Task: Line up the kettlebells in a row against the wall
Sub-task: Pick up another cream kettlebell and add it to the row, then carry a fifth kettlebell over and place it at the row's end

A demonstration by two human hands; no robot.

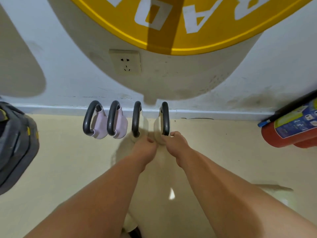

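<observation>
Several kettlebells with dark grey handles stand in a row on the floor along the wall's baseboard. The two on the left are pale pink. The two on the right are cream. My left hand rests against the front of the third kettlebell's cream body, fingers curled. My right hand grips the near end of the fourth kettlebell's handle. A small gap separates the two cream kettlebells.
A wall socket sits above the row, under a yellow curved sign. A red fire extinguisher lies against the wall on the right. A dark grey bag stands at the left. The floor is beige.
</observation>
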